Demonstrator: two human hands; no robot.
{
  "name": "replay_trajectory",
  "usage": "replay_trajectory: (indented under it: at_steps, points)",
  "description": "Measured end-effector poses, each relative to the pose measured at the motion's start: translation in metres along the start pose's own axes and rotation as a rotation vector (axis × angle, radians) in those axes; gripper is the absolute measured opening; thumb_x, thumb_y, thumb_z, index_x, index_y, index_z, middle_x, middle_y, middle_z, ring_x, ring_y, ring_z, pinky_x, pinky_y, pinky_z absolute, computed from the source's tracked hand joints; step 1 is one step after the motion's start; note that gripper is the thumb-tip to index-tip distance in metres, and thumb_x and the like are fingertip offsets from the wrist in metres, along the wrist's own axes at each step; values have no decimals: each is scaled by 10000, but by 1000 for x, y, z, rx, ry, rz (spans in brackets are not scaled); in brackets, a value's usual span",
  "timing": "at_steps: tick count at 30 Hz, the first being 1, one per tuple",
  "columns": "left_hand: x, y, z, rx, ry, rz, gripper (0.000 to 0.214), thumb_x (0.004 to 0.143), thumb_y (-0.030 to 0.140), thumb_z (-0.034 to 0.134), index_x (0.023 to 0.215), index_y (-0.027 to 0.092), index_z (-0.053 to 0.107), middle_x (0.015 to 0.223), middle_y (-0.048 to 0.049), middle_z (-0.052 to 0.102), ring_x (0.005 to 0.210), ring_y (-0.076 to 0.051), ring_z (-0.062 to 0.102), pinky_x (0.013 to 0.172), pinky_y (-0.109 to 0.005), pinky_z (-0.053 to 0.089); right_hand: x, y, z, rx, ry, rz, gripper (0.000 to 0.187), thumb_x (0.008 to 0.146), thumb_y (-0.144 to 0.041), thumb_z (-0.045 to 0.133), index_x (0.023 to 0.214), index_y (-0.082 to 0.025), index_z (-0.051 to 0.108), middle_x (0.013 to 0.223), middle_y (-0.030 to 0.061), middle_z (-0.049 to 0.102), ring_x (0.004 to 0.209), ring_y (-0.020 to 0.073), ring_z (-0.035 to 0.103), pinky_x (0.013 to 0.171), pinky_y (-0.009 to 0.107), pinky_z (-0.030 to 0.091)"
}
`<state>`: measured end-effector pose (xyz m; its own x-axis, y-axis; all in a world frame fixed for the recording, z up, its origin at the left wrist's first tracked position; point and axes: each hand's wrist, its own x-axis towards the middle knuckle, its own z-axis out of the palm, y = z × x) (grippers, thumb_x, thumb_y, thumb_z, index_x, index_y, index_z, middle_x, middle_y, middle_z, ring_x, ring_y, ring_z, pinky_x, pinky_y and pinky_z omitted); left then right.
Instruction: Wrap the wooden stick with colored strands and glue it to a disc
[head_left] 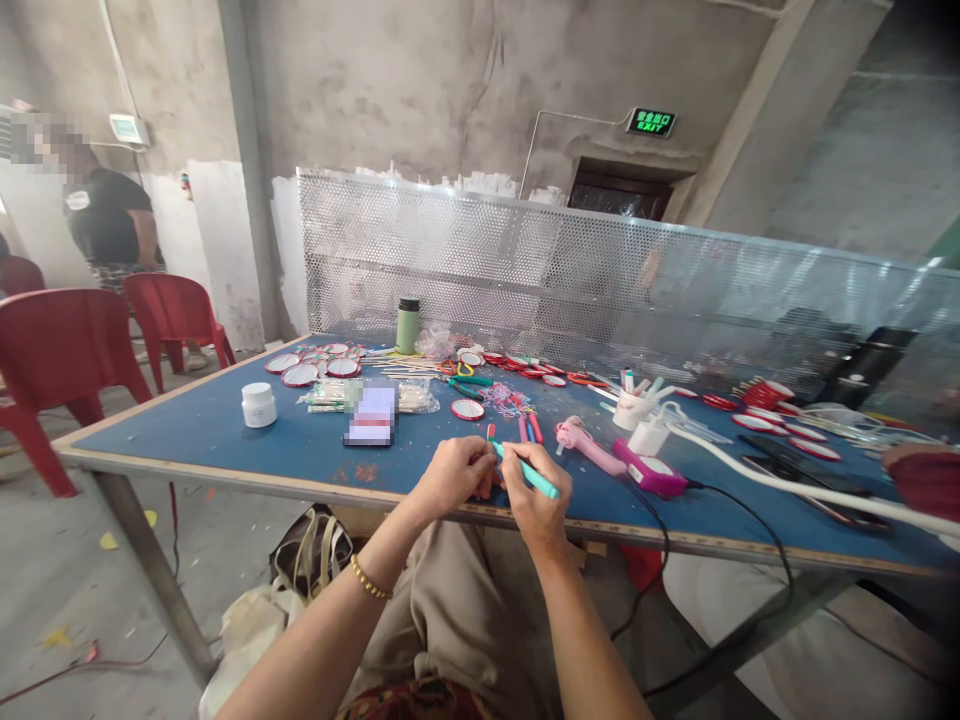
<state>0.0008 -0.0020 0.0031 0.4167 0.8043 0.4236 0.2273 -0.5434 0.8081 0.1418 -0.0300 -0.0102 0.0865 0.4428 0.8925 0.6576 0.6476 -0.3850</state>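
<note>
Pen (pixel 529 474), teal, clamped in R hand (pixel 537 497); L hand (pixel 453 476) curled shut at its tip, contents unclear, over table (pixel 217 432) edge.

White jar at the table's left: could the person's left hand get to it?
Probably yes. The white jar stands alone on the blue table, with nothing tall between it and the left hand, though it looks a stretch sideways.

Teal pen (pixel 531 476), blue table (pixel 225 425), red chairs (pixel 64 340).
</note>
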Motion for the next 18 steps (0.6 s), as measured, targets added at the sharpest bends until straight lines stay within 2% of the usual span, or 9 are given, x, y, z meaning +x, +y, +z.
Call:
replay_trajectory:
  at_steps: [9,18]
  points:
    - [1,-4,1,-24,-1,12,254,882,277,479,656,184,546,527,24,630,502,-112,577,591,-200,438,-1,1,-1,-9,29,34,167,929,-270,558,808,-192,644,644,-2,675,558,139,651,564,241,498]
    - [1,-3,1,6,5,18,250,879,252,475,644,184,530,529,25,636,514,-106,577,607,-195,430,0,1,0,-2,15,5,157,926,-251,560,808,-193,645,636,0,681,556,138,652,560,239,485]
